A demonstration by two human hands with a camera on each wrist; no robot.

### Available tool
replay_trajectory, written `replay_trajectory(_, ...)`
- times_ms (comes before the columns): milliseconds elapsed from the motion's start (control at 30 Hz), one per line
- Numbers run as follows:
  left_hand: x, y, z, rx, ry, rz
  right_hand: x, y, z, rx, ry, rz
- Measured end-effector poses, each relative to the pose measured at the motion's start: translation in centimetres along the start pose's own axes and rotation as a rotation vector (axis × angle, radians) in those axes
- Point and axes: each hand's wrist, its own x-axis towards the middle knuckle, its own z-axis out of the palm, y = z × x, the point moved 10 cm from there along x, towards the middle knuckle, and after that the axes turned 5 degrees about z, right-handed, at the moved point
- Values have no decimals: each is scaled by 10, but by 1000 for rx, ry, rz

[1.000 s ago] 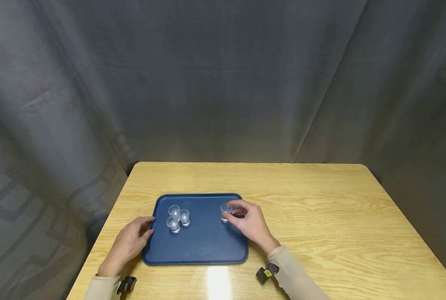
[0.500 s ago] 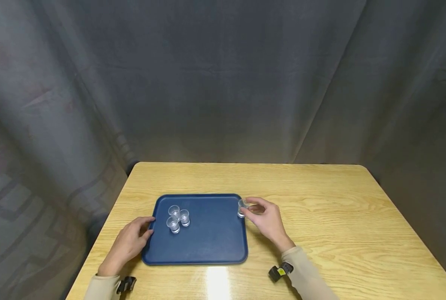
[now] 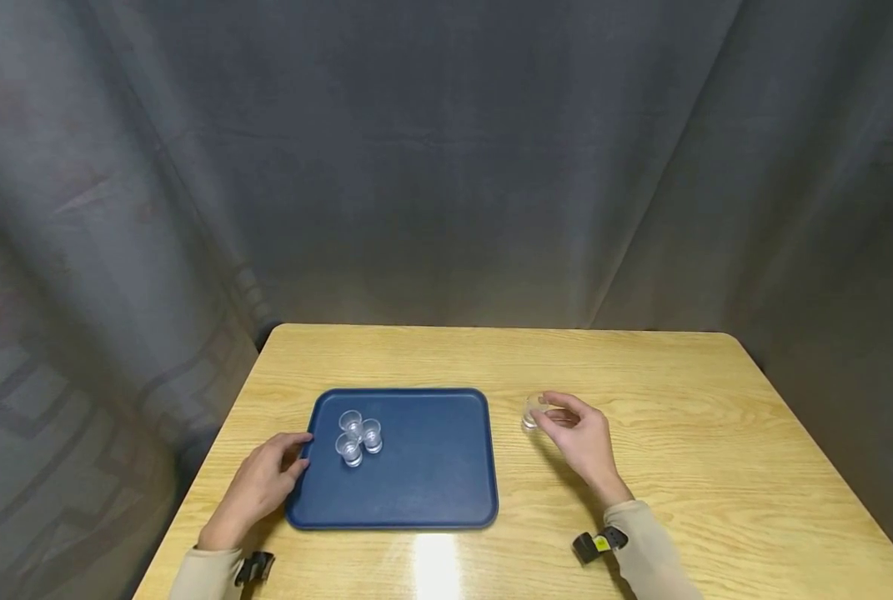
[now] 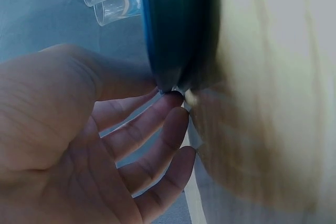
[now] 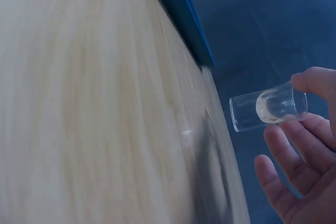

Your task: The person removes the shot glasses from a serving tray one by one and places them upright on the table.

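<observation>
My right hand [image 3: 584, 437] pinches a small clear shot glass [image 5: 249, 109] near its rim, between thumb and fingertips. The glass is upright and raised off the table, to the right of the blue tray [image 3: 416, 492]. At the tray's left edge rests my left hand [image 3: 262, 479], with thumb and fingertips touching the rim and the fingers loosely bent. In the left half of the tray, three more clear shot glasses stand in a tight cluster: a back one [image 3: 351, 421], a right one [image 3: 372, 434] and a front one [image 3: 349, 450].
The tray lies on a light wooden table [image 3: 656, 417], which stretches well to the right of it. Dark grey curtains [image 3: 446, 167] hang behind the table and at both sides.
My right hand has carried the shot glass rightward from above the tray's right part, over its edge, to above the bare table. The left hand, tray and other glasses have stayed put.
</observation>
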Motion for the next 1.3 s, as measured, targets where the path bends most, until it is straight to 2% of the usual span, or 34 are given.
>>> replay_trajectory(233,0,-1,1,3,1,-4,3,16,-32,-55,51,22)
replay_trajectory(433,0,-1,0,-2,18,10,6,22,-53,-78,99,11)
replay_trajectory(733,0,2,-2,-3,19,5,9,30,-83,-99,177,45)
replay_trajectory(1100,-1,0,0,-7,7,-7,10,46,-101,-114,228,97)
replay_trajectory(1300,-2,1,0,-8,12,-2,11,54,-104,-134,224,105)
